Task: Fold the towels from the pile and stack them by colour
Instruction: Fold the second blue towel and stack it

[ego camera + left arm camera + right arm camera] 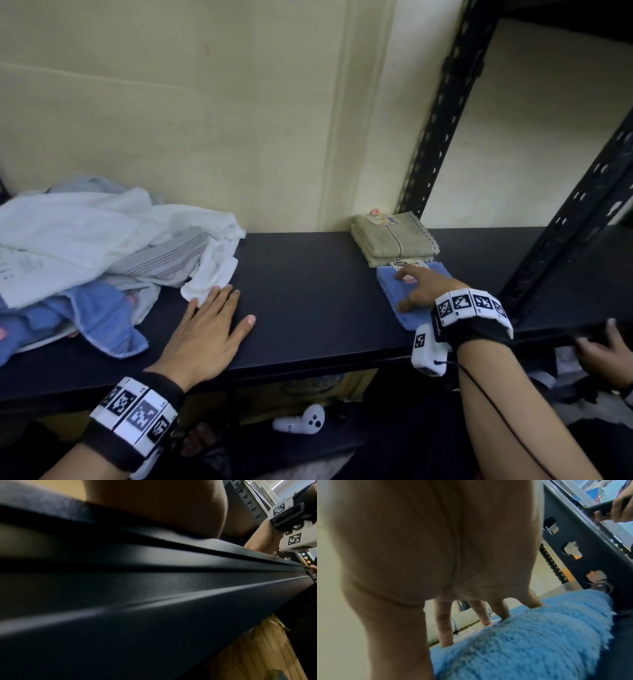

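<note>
Head view: our left hand lies flat, fingers straight, on the shelf beside the towel pile; our right hand presses spread fingertips onto the folded blue towel before the beige stack.

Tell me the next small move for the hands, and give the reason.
Probably the left hand should slide forward and pinch the white towel lying at its fingertips. That hand lies flat on the shelf, holding nothing, beside the unfolded pile. The right hand presses a folded blue towel next to the folded beige stack, so that piece looks placed.
</note>
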